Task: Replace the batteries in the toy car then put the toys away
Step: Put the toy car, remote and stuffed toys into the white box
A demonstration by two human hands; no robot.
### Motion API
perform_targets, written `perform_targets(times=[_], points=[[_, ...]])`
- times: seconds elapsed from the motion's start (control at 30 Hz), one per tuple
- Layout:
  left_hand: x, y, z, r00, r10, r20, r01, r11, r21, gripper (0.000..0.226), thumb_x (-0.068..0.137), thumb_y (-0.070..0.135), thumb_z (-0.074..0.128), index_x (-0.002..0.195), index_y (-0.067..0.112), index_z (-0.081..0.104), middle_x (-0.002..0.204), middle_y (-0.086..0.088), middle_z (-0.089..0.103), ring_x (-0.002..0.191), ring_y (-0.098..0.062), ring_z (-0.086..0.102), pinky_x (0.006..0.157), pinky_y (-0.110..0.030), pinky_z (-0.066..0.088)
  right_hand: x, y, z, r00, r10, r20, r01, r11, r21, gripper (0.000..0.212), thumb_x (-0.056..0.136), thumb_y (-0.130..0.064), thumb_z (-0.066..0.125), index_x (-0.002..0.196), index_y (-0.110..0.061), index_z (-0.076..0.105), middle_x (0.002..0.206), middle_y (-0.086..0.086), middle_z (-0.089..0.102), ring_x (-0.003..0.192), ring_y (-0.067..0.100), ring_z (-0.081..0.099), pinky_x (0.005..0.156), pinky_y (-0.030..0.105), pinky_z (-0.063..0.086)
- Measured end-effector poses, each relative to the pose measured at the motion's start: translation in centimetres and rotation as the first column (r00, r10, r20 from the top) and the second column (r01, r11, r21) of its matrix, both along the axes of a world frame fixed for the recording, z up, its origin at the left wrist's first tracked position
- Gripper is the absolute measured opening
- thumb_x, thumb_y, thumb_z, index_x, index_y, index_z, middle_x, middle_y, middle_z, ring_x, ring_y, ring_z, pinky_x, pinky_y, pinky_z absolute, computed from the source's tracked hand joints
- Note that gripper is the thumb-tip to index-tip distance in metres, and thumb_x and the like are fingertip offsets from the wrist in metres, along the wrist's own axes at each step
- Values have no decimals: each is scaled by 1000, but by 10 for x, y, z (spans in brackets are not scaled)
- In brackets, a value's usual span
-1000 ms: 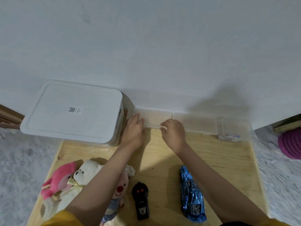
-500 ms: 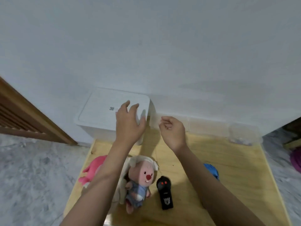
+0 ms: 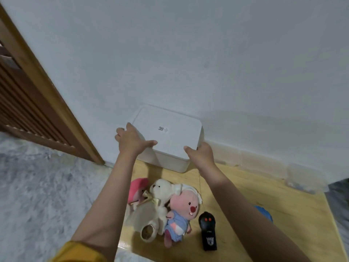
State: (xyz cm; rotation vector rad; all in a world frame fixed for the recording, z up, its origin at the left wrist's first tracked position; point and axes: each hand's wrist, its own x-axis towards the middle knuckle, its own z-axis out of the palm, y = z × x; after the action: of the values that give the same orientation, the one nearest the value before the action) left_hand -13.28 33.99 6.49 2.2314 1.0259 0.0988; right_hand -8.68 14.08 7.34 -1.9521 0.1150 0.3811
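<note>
Our fingers [image 3: 120, 132] curl round the white lidded box [image 3: 170, 137]: left hand [image 3: 131, 141] and right hand [image 3: 201, 154] grasp its near corners. Contents hidden. Blue car [image 3: 264, 213] lies near-right, mostly behind our arm.

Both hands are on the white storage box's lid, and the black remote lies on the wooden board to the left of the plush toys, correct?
Not quite. In the head view both hands grip the white storage box lid, but the black remote lies right of the plush toys on the wooden board.
</note>
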Motion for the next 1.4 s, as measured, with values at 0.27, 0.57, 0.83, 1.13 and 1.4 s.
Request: perform_targets(times=[0.27,0.57,0.83,1.13,1.4], points=[[-6,20,2,999,38,-39,-42,994,-97,101,48,51,89,123,2,41,126,-19,38,120,-35,36,94,-42,43,13,4,3,953,-126,-275,171,974,147,26,77,-1,71,99,-6,59,105,9,66,99,26,63,88,39,52],[-3,51,-1,990,83,112,-26,899,-437,127,24,50,93,131,21,31,133,-7,42,114,-29,54,93,-41,49,22,5,13,900,-117,-419,232,944,234,36,79,9,63,113,2,54,112,11,57,108,28,55,93,55,48],[0,36,5,980,39,195,38,925,-378,99,67,26,86,142,19,21,144,-13,24,127,-31,36,92,-35,37,20,15,7,943,-157,-292,244,926,288,53,76,-2,67,121,-10,39,113,5,60,103,21,59,85,38,47],[-17,-30,13,925,-45,376,107,984,-145,90,63,20,87,134,6,33,131,-7,41,125,-24,40,95,-34,39,-9,-22,7,969,-245,15,242,964,107,80,79,-17,72,137,-9,19,134,5,28,110,16,40,91,23,36],[-32,-163,5,952,-233,196,232,972,29,100,63,47,83,140,13,28,134,-12,45,118,-32,48,81,-42,46,-42,-145,-10,941,-309,142,325,938,-117,111,70,-33,81,148,-14,5,146,13,16,137,34,16,110,41,25]])
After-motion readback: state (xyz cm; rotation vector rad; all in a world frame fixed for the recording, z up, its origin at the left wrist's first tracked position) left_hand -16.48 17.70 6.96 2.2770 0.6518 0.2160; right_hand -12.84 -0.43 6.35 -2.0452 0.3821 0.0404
